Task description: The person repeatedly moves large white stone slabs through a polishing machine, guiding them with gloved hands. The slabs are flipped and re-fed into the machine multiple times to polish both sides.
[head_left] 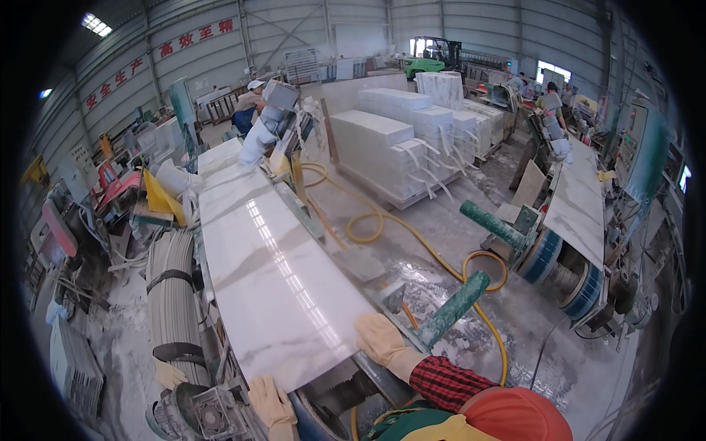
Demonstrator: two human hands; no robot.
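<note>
A long polished white stone slab (283, 294) with grey veins lies on a machine bed, running away from me. My right hand (384, 342), in a cream glove, rests at the slab's near right corner, its fingers stretched out. At the near left corner is my left hand (272, 404), gloved alike, with its fingers extended against the slab's edge. Neither hand is wrapped round anything that I can see. Below the slab's near end, a blue-rimmed roller (320, 415) shows between my hands. A green cylinder (457, 309) sticks out to the right of my right hand.
A yellow hose (434, 253) winds over the wet floor. Strapped white stone blocks (375, 151) stand ahead. On the right, another slab (577, 198) lies on a similar machine. Bundled grey strips (170, 294) and a motor (209, 411) flank my left side. A person (248, 106) bends at the far end.
</note>
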